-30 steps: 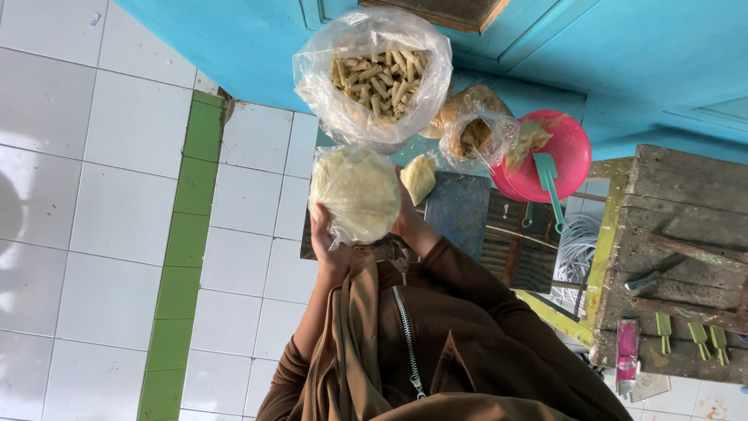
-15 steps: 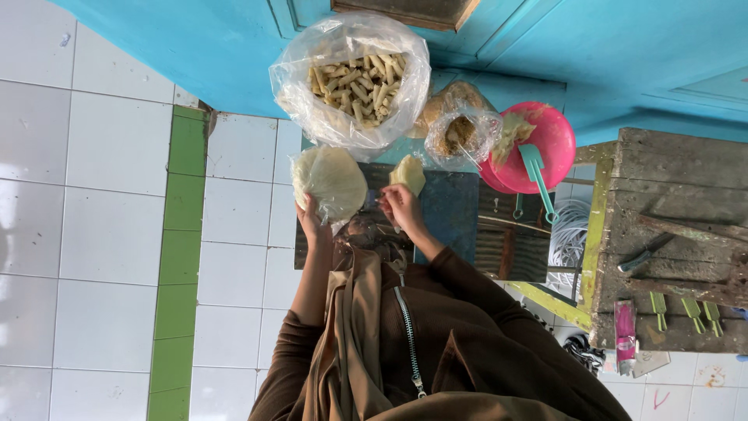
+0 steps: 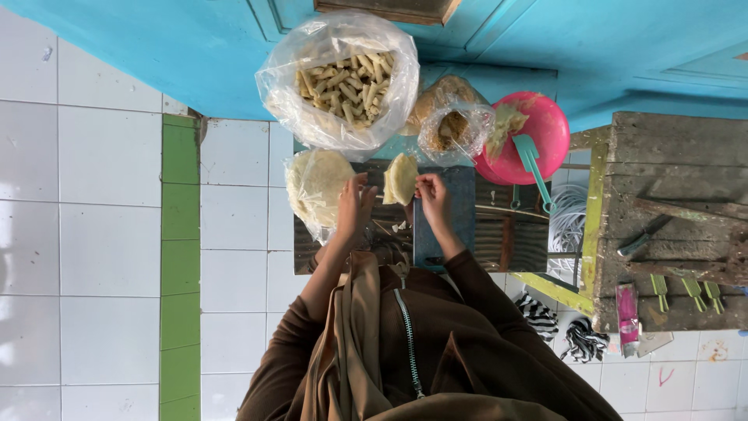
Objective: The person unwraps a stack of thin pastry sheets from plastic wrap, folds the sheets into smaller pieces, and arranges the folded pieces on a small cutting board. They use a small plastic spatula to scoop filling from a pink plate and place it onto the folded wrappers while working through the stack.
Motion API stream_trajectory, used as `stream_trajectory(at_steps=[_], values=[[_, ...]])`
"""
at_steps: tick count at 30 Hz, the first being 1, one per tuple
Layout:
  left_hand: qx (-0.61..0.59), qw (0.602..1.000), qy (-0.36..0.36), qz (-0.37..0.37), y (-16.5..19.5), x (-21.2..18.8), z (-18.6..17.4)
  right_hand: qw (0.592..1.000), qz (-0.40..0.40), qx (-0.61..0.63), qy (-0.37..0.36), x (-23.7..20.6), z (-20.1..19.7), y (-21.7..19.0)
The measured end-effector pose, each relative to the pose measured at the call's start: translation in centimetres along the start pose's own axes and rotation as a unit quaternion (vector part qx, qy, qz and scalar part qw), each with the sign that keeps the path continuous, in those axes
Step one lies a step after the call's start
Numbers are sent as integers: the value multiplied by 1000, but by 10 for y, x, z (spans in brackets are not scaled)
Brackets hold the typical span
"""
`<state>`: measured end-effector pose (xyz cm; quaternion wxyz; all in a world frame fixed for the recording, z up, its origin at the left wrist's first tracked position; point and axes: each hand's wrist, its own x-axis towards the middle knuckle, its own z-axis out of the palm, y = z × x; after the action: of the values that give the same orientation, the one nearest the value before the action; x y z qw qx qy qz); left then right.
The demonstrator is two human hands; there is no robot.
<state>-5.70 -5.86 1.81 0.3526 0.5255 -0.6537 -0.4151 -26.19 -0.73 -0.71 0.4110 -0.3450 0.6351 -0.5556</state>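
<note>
Hand (image 3: 433, 199) pinching folded wrapper (image 3: 400, 178)

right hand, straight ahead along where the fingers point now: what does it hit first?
The right hand points up-image at the folded wrapper pinched in its fingers. Beyond that, probably the small clear bag of brown filling, though depth is unclear; the pink bowl sits off to the side.

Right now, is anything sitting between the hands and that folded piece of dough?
Nothing visible is in the way. The right hand already pinches the folded dough piece at its edge, and the left hand sits just beside it, resting against the bag of round wrappers.
</note>
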Motion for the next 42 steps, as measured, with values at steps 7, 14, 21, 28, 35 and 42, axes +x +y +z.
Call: stream_trajectory(at_steps=[7,14,21,28,35,42], values=[[175,977,-111,-43,-7,31,75,996,25,10,-83,2,-7,-3],[-48,994,-33,-91,17,2,107,979,91,111,-143,16,-40,-7],[-25,997,56,-50,40,-31,133,971,176,95,-128,18,-75,-11],[8,998,69,1,26,-46,163,978,149,81,-125,12,-92,-3],[-74,997,-1,-27,32,-51,158,983,116,113,-84,9,-97,17],[-81,994,15,74,42,-60,149,994,76,64,-37,-10,-99,15]])
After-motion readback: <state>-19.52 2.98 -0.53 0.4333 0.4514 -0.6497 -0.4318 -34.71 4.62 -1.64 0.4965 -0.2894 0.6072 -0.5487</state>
